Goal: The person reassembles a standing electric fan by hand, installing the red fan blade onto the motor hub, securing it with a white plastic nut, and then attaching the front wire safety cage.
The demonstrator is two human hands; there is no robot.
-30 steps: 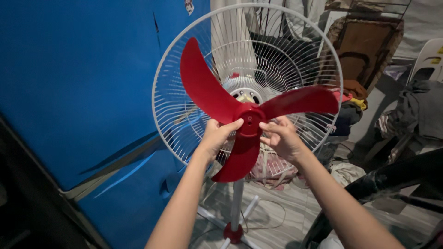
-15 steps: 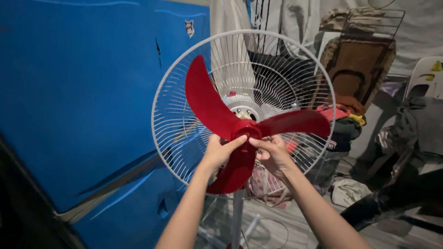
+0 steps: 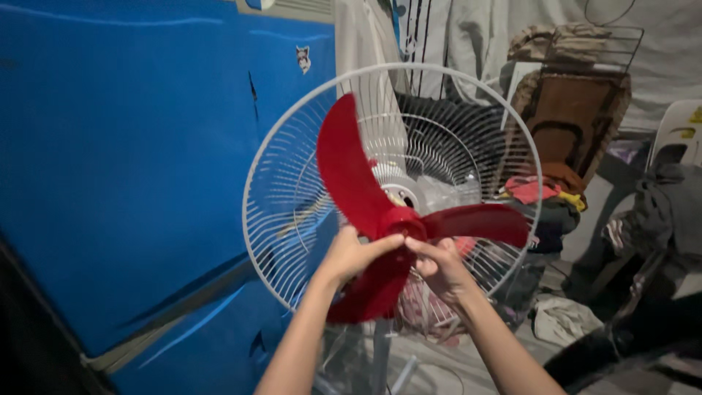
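Note:
A red three-bladed fan blade (image 3: pixel 351 175) sits in front of the white wire rear guard (image 3: pixel 281 197) of a pedestal fan. My left hand (image 3: pixel 351 256) grips the red hub (image 3: pixel 401 219) from the left, thumb and fingers on it. From the right, my right hand (image 3: pixel 437 265) pinches the same hub. The lowest blade is partly hidden behind my hands. The white motor housing (image 3: pixel 409 192) shows behind the hub.
A blue panel (image 3: pixel 131 161) fills the left side. The fan's white pole (image 3: pixel 380 358) drops below the guard. Piled clothes (image 3: pixel 545 194), a brown framed object (image 3: pixel 578 124) and a white plastic chair (image 3: pixel 680 121) stand to the right. A dark object (image 3: pixel 629 336) lies at lower right.
The blade has tilted forward and turned a little, its hub now lower and farther from the motor. Both hands stayed on the hub. The view has shifted upward.

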